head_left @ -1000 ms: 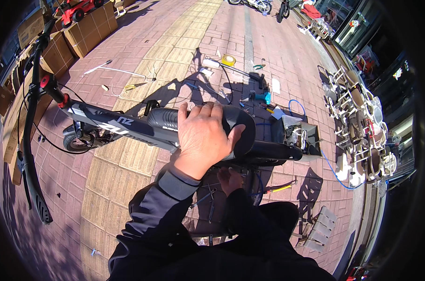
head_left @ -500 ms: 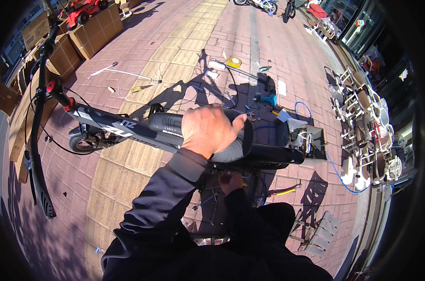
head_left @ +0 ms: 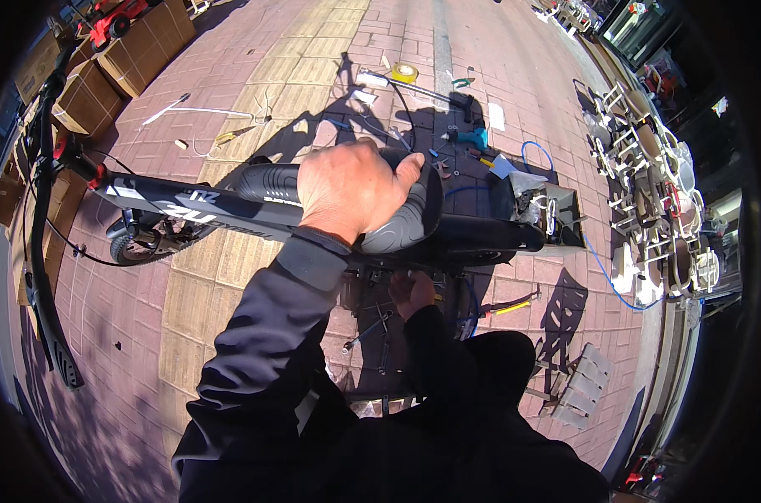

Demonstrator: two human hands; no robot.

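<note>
My left hand (head_left: 347, 189) lies over the middle of a black and grey bicycle saddle (head_left: 404, 220), fingers wrapped across its far side and thumb stretched toward its wide rear. The saddle sits on a dark bicycle, whose frame tube (head_left: 196, 205) runs left to a black handlebar (head_left: 41, 251) with red rings near the stem. Under the near side of the saddle, in shadow, my right hand (head_left: 411, 293) has its fingers curled at the lower part of the bicycle. Whatever it grips is hidden. A spanner (head_left: 366, 334) lies on the dark ground left of it.
Beyond the saddle lie a teal power tool (head_left: 471, 138), a yellow tape roll (head_left: 405, 73) and pliers (head_left: 462, 82). A toolbox (head_left: 569, 210) stands behind the rear wheel. Cartons (head_left: 146, 46) stack at far left; white chair-like frames (head_left: 649, 193) line the right. A small slatted stool (head_left: 583, 387) is near right.
The whole scene has shifted upward and slightly left in view. My left hand keeps its hold on the saddle, and my right hand stays beneath it.
</note>
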